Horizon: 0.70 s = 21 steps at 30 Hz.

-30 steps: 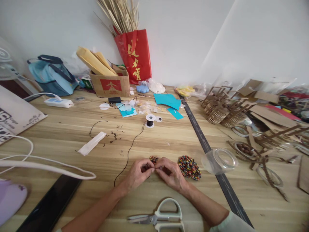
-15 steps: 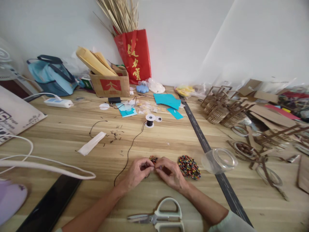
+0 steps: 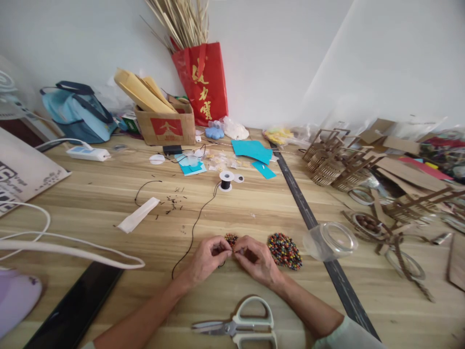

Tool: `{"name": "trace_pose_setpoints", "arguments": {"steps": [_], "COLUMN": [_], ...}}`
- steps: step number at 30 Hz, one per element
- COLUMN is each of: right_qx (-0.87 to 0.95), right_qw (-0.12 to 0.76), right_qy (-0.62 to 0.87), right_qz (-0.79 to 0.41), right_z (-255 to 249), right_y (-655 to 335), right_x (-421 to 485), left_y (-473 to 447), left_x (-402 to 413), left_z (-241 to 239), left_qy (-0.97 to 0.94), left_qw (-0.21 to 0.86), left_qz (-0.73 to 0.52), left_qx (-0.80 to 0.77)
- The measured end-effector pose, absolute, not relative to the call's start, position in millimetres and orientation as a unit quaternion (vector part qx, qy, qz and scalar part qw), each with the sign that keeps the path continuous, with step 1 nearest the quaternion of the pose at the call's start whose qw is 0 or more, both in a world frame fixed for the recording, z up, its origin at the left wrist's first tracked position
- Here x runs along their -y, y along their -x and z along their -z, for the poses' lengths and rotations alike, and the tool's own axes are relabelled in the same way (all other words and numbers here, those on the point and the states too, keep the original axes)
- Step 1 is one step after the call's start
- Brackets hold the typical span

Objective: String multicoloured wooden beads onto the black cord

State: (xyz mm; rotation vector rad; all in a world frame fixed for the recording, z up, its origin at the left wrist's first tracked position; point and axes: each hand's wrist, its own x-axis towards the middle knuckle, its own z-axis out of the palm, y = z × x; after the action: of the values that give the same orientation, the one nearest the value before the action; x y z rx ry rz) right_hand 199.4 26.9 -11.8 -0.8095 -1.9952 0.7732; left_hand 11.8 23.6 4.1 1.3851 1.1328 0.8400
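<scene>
My left hand (image 3: 206, 261) and my right hand (image 3: 255, 259) meet fingertip to fingertip low on the wooden table (image 3: 254, 208), both pinched closed. A thin black cord (image 3: 196, 224) runs from my left fingers up to a small white spool (image 3: 225, 181). Just beyond my fingertips lies a small cluster of coloured beads (image 3: 231, 238). A larger pile of coloured beads (image 3: 285, 251) lies right of my right hand. What my right fingers pinch is too small to make out.
White-handled scissors (image 3: 241, 325) lie near the front edge. A clear plastic jar (image 3: 330, 240) lies on its side at the right. Wooden laser-cut pieces (image 3: 337, 162), a cardboard box (image 3: 165, 127), a red bag (image 3: 201, 85), a blue bag (image 3: 78, 114) and white cables (image 3: 69, 242) surround.
</scene>
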Motion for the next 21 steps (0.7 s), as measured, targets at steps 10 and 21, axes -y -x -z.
{"name": "trace_pose_setpoints", "arguments": {"steps": [10, 21], "right_qx": [0.792, 0.788], "right_qw": [0.419, 0.412], "right_qy": [0.315, 0.331], "right_qz": [-0.313, -0.317], "right_z": [12.6, 13.9], "right_y": [-198.6, -199.9], "right_x": [-27.3, -26.4], "left_y": [-12.4, -11.1], "left_x": [-24.2, -23.3], "left_z": [1.0, 0.1], "left_qy": [-0.593, -0.597], "left_qw": [0.549, 0.551], "left_qz": [-0.362, -0.357], "left_qx": [-0.465, -0.461]}}
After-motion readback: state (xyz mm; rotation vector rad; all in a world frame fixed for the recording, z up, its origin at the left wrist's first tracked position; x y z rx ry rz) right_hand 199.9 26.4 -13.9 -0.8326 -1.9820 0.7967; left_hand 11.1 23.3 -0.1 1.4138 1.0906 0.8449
